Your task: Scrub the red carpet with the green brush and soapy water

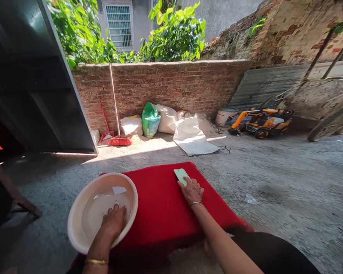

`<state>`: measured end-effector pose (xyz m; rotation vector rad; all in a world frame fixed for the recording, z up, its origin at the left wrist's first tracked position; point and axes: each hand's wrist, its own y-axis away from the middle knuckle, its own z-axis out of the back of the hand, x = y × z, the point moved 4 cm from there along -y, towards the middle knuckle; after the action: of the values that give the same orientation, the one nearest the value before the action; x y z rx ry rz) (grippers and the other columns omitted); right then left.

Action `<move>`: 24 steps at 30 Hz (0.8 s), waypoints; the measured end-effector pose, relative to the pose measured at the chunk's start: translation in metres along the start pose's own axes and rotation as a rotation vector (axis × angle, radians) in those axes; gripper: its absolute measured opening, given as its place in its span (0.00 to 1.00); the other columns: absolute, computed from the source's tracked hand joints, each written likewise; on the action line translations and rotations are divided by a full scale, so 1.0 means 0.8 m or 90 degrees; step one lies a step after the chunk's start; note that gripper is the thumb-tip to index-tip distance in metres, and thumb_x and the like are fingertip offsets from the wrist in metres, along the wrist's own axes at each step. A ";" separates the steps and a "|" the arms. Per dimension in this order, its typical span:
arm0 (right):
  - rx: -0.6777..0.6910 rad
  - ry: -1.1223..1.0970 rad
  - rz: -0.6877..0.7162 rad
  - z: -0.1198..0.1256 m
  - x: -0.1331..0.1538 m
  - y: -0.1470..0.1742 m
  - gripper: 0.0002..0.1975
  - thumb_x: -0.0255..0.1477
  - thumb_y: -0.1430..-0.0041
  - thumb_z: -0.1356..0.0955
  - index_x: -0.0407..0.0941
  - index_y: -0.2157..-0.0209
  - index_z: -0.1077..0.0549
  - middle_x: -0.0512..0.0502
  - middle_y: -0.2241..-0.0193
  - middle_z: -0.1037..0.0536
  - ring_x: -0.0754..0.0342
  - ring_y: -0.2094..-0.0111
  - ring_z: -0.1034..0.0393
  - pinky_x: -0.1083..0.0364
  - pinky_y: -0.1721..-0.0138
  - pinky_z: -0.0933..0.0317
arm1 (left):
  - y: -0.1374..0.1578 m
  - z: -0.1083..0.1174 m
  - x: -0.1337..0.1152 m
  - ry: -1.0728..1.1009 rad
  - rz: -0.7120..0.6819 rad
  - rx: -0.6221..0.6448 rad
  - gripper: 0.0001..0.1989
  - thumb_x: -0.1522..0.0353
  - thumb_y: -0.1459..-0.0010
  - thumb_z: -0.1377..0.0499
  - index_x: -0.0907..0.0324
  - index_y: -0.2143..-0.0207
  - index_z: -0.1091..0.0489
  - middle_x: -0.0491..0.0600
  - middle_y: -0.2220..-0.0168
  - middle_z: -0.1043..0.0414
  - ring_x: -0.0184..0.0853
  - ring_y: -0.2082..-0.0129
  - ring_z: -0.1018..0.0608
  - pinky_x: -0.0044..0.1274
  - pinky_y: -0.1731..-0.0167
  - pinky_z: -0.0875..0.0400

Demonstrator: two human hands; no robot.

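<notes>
A wide, pale pink basin (79, 213) with clear water sits at the left of a red cloth-covered surface (156, 198). My left hand (113, 222) dips into the basin, its fingers stretched out and slightly apart; the fingertips are under or close to the water, and I see nothing held in them. On the right part of the red cloth, my right hand (192, 191) grips a flat, mint-green phone (181, 175) by its near end. The phone's far end sticks out beyond my fingers. Part of it is hidden under my hand.
Beyond lies a concrete floor with a white sack (193, 137), a green bag (151, 121), a red broom (120, 140) and a toy excavator (267, 122) by a brick wall (174, 83). A dark metal door (45, 95) stands left, near a wooden stool (15, 192).
</notes>
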<state>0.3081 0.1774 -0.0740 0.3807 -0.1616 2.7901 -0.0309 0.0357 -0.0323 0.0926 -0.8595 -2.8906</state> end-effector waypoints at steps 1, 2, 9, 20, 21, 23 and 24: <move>-0.010 -0.012 0.001 0.001 -0.012 0.001 0.21 0.39 0.19 0.30 0.53 0.32 0.16 0.34 0.39 0.16 0.38 0.40 0.19 0.44 0.43 0.32 | 0.001 0.001 0.000 -0.002 0.000 -0.001 0.33 0.74 0.22 0.50 0.55 0.19 0.31 0.67 0.17 0.34 0.55 0.22 0.25 0.45 0.27 0.26; -0.019 -0.029 0.016 0.000 -0.022 0.006 0.20 0.38 0.20 0.30 0.54 0.33 0.15 0.35 0.39 0.15 0.38 0.39 0.19 0.44 0.43 0.31 | 0.001 0.002 0.000 -0.003 -0.001 -0.001 0.33 0.74 0.22 0.50 0.55 0.19 0.31 0.67 0.17 0.35 0.55 0.21 0.25 0.45 0.26 0.26; -0.078 -0.159 0.238 -0.070 -0.053 0.103 0.18 0.38 0.28 0.28 0.56 0.42 0.12 0.41 0.44 0.12 0.40 0.44 0.16 0.44 0.44 0.25 | -0.001 0.001 0.004 -0.016 -0.007 -0.004 0.31 0.73 0.21 0.51 0.55 0.22 0.29 0.65 0.19 0.32 0.53 0.22 0.24 0.44 0.27 0.26; -0.168 -0.107 0.296 -0.114 -0.059 0.121 0.15 0.40 0.27 0.28 0.55 0.46 0.10 0.39 0.44 0.11 0.39 0.45 0.16 0.44 0.42 0.25 | -0.014 -0.004 0.013 0.027 -0.018 -0.059 0.34 0.70 0.20 0.52 0.53 0.16 0.35 0.60 0.17 0.34 0.50 0.21 0.26 0.38 0.27 0.27; -0.170 -0.107 0.301 -0.115 -0.060 0.121 0.16 0.40 0.27 0.28 0.55 0.46 0.10 0.39 0.45 0.11 0.38 0.46 0.16 0.43 0.43 0.25 | -0.014 -0.004 0.014 0.031 -0.017 -0.062 0.33 0.70 0.20 0.53 0.53 0.16 0.35 0.60 0.17 0.34 0.50 0.20 0.26 0.39 0.27 0.27; -0.173 -0.108 0.309 -0.116 -0.064 0.119 0.17 0.42 0.26 0.29 0.55 0.46 0.11 0.38 0.45 0.11 0.38 0.47 0.16 0.43 0.44 0.25 | -0.011 -0.003 0.014 0.033 -0.019 -0.064 0.32 0.69 0.19 0.53 0.53 0.19 0.31 0.59 0.17 0.33 0.50 0.20 0.26 0.39 0.27 0.27; -0.174 -0.109 0.310 -0.117 -0.065 0.118 0.17 0.42 0.26 0.30 0.55 0.46 0.11 0.38 0.46 0.11 0.38 0.47 0.16 0.43 0.44 0.25 | -0.009 -0.003 0.013 0.030 -0.019 -0.061 0.30 0.69 0.19 0.52 0.54 0.22 0.28 0.60 0.18 0.32 0.50 0.21 0.26 0.39 0.27 0.27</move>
<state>0.3024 0.0875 -0.1848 0.5755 -0.7598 3.1364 -0.0420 0.0391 -0.0385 0.1648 -0.7157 -2.9395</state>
